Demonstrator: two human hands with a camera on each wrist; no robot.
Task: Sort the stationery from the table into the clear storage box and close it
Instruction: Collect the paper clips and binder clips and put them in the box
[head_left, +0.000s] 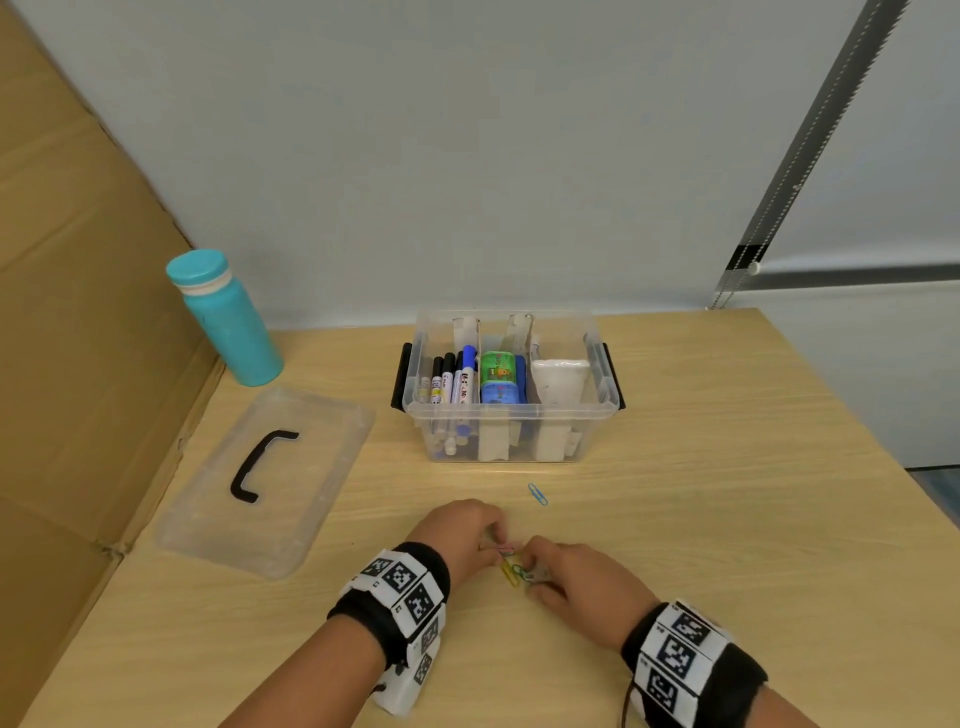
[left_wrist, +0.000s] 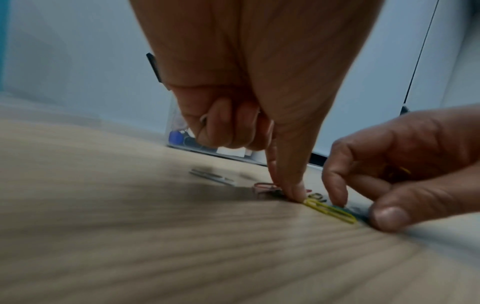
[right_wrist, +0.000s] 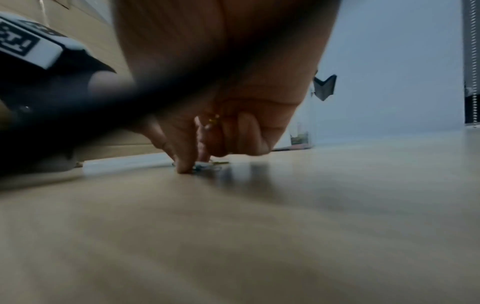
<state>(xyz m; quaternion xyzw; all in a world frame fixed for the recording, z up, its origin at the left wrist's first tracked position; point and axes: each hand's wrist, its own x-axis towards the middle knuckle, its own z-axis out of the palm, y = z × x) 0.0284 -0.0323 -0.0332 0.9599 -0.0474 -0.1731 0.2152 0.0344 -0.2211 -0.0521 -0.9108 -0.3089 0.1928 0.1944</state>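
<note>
A small heap of coloured paper clips (head_left: 511, 564) lies on the table between my hands. My left hand (head_left: 498, 538) pinches thumb and forefinger down on the end of a pink clip (left_wrist: 265, 186), beside a yellow clip (left_wrist: 330, 209). My right hand (head_left: 527, 569) presses thumb and forefinger onto clips on the table and keeps a few more in its curled fingers (right_wrist: 214, 120). One blue clip (head_left: 537, 493) lies apart, nearer the clear storage box (head_left: 602, 410). The box stands open with pens, a green-blue item and white items in its compartments.
The box's clear lid (head_left: 311, 519) with a black handle lies flat to the left. A teal bottle (head_left: 228, 322) stands behind the lid, by a cardboard wall (head_left: 78, 364). The table edge (head_left: 857, 415) runs along the right.
</note>
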